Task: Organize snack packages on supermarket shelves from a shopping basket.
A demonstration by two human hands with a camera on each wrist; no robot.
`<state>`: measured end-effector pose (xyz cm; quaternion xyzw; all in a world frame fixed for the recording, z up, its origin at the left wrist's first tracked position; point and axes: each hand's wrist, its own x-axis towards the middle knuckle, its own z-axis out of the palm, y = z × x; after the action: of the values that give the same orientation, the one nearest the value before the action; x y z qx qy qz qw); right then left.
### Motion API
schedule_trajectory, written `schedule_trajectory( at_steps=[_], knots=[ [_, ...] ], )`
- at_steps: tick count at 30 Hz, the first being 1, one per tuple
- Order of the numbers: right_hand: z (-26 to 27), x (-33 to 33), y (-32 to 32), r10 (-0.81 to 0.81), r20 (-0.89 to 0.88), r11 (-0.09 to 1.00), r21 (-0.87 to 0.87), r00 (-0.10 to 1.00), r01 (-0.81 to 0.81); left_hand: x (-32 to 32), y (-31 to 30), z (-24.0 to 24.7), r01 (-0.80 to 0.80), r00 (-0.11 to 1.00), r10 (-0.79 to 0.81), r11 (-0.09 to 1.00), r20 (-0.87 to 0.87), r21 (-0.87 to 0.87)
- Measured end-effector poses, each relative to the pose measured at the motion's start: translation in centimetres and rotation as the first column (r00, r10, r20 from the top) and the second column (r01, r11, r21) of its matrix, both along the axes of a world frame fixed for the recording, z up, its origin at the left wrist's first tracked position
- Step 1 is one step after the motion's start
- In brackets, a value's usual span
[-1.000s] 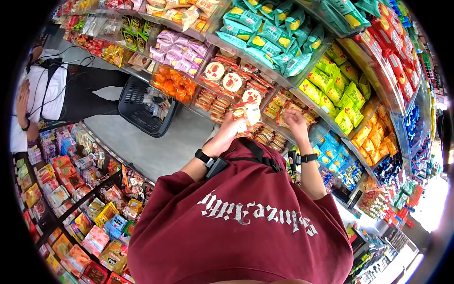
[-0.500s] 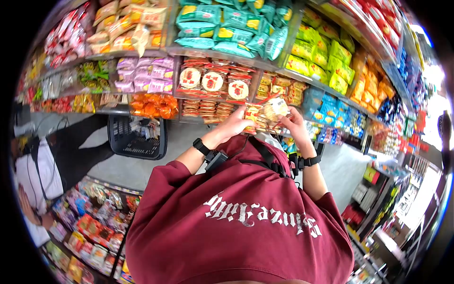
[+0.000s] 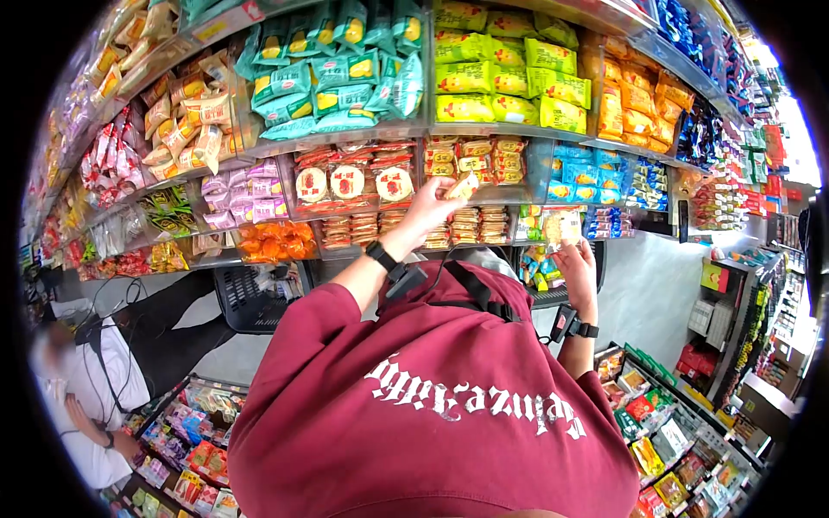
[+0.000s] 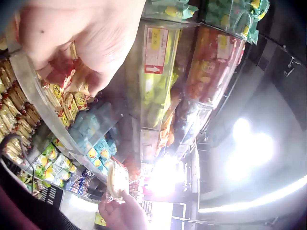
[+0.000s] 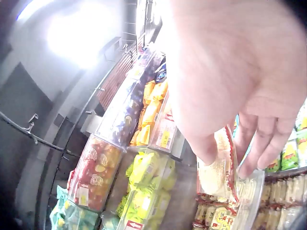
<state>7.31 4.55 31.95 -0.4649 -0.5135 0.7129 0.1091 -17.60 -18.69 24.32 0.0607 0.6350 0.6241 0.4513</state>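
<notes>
My left hand (image 3: pixel 425 212) reaches to the shelf and pinches a small wrapped cracker packet (image 3: pixel 463 186), just in front of a bin of gold-and-red cracker packets (image 3: pixel 473 161). In the left wrist view the curled fingers (image 4: pixel 93 81) hide most of that packet. Lower and to the right, my right hand (image 3: pixel 577 264) holds up a clear-wrapped packet of pale crackers (image 3: pixel 563 226) between thumb and fingers. The right wrist view shows this packet (image 5: pixel 218 167) with red edging, beside a clear bin wall.
Left of that bin lie round white cracker packs (image 3: pixel 347 181); blue packets (image 3: pixel 585 173) fill the bin on the right. Teal (image 3: pixel 345 86) and lime-green packets (image 3: pixel 511 78) sit above. A dark basket (image 3: pixel 246 298) stands on the floor near another person (image 3: pixel 108 371).
Half a second ago both hands held packets close together; now the left has moved up to the shelf and the right away to the right. The head view has turned rightward.
</notes>
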Motion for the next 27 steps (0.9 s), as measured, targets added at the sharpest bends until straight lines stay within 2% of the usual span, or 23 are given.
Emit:
schedule_trajectory(
  at_steps=[2,4,5,6,8,10,12,13,16,17,18,20,21,22,24,25,26,27],
  knots=[
    [0.4,-0.1,1.0,-0.004,-0.066,1.0,-0.021,0.998,0.002,-0.6,2.5,0.4,-0.124,0.991,0.128,0.989,0.044,-0.085],
    [-0.9,0.7,3.4,0.061,-0.072,0.998,-0.029,0.996,-0.063,-1.5,4.2,-3.7,-0.237,0.959,0.2,0.954,-0.201,-0.182],
    [-0.7,1.0,4.2,0.082,-0.095,0.996,-0.038,0.992,-0.086,-1.5,4.8,-3.1,-0.302,0.917,0.234,0.936,-0.323,-0.18],
    [-0.7,1.3,5.2,0.084,-0.11,0.995,-0.048,0.99,-0.09,-1.5,5.2,-0.9,-0.278,0.893,0.142,0.921,-0.428,-0.274],
    [-1.0,1.9,7.3,0.079,-0.136,0.995,-0.053,0.988,-0.087,-2.3,6.1,-0.1,-0.211,0.797,-0.129,0.856,-0.591,-0.471],
    [-1.2,2.3,9.1,0.081,-0.146,0.993,-0.073,0.986,-0.092,-2.0,7.0,1.3,-0.18,0.809,-0.19,0.82,-0.556,-0.543],
    [-1.5,3.1,10.8,0.097,-0.156,0.991,-0.078,0.983,-0.11,-0.5,7.7,2.0,-0.337,0.53,-0.346,0.752,-0.774,-0.567],
    [-1.8,3.5,11.4,0.099,-0.174,0.989,-0.089,0.98,-0.116,0.1,7.7,1.8,-0.365,0.368,-0.374,0.784,-0.851,-0.502],
    [-2.3,4.5,13.1,0.098,-0.186,0.987,-0.106,0.978,-0.119,2.4,9.1,1.9,-0.353,0.395,-0.456,0.727,-0.798,-0.59],
    [-2.3,4.7,13.6,0.098,-0.19,0.986,-0.115,0.977,-0.121,2.3,8.9,0.3,-0.325,0.286,-0.52,0.737,-0.805,-0.592],
    [-2.3,4.8,14.2,0.106,-0.184,0.988,-0.09,0.977,-0.124,2.4,9.1,0.2,-0.325,0.28,-0.526,0.735,-0.803,-0.595],
    [-2.2,5.2,14.8,0.108,-0.183,0.99,-0.07,0.977,-0.122,2.7,9.3,0.0,-0.206,0.403,-0.579,0.697,-0.708,-0.687],
    [-2.2,5.6,15.1,0.119,-0.18,0.99,-0.058,0.976,-0.131,2.5,9.7,0.3,-0.193,0.505,-0.589,0.635,-0.631,-0.748],
    [-2.2,5.9,15.4,0.131,-0.176,0.989,-0.044,0.976,-0.14,2.3,10.1,0.3,-0.192,0.497,-0.593,0.636,-0.633,-0.747],
    [-1.8,6.7,15.6,0.088,-0.185,0.994,-0.053,0.979,-0.099,1.3,10.0,-0.3,-0.166,0.621,-0.626,0.482,-0.471,-0.86],
    [-1.5,7.0,15.8,0.059,-0.189,0.996,-0.056,0.98,-0.071,0.5,10.0,-0.7,-0.137,0.607,-0.676,0.428,-0.417,-0.893],
    [-1.1,7.4,15.7,0.06,-0.196,0.996,-0.049,0.979,-0.071,0.1,10.2,-1.2,-0.143,0.604,-0.674,0.434,-0.425,-0.89],
    [-0.9,7.8,15.6,-0.004,-0.175,0.998,-0.065,0.985,-0.008,-0.2,10.6,-0.6,-0.089,0.672,-0.654,0.395,-0.348,-0.914]
  ],
)
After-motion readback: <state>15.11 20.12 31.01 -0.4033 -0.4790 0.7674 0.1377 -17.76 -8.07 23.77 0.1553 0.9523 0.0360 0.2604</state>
